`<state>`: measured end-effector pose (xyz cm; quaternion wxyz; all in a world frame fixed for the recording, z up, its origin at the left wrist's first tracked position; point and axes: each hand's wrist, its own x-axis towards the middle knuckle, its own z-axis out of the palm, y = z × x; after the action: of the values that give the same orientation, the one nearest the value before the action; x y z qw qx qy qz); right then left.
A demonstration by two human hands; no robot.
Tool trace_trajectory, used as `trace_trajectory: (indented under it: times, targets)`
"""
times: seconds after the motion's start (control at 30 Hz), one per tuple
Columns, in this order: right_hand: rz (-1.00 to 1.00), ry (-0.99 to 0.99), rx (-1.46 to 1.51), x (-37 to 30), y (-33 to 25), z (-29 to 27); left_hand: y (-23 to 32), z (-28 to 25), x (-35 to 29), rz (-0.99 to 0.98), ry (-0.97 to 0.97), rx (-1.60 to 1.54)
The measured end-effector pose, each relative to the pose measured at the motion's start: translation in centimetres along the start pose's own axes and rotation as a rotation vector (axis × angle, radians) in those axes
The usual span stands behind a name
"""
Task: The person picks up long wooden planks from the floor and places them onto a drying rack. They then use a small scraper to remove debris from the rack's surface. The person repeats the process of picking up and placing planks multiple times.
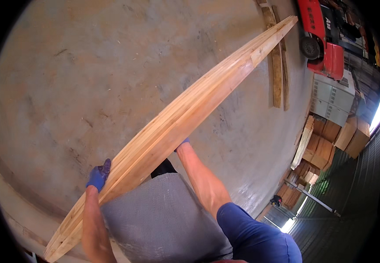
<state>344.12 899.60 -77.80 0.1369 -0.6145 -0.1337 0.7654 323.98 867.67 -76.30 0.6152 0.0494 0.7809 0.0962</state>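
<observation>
A long stack of pale wooden boards runs slantwise in front of me, from the lower left to the upper right. At its near-left part my left hand, in a blue and dark glove, grips the outer edge with the thumb side up. My right hand reaches to the opposite edge, closer to the middle of the stack. Only a bit of its blue glove shows; the boards hide its fingers. The boards lie flat against one another, and their near end passes beside my left forearm.
Two weathered timbers lie on the concrete floor under the far end of the boards. Beyond them stands a red forklift. Cartons, pale boxes and another bundle of boards line the right side.
</observation>
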Motion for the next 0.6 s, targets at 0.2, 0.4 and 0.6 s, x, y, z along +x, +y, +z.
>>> trace_trajectory:
  times: [0.2,0.4,0.6]
  targets:
    - [-0.011,-0.035,-0.060,-4.9,-0.8,1.2,3.3,-5.1,-7.8,-0.006,0.002,0.016]
    - [-0.026,-0.138,-0.098,-10.5,-2.9,2.4,-1.2,-9.3,-18.9,-0.063,-0.010,0.194]
    - [-0.119,-0.173,-0.069,-13.2,-9.9,8.4,-6.3,-14.4,-23.5,-0.003,-0.076,0.271]
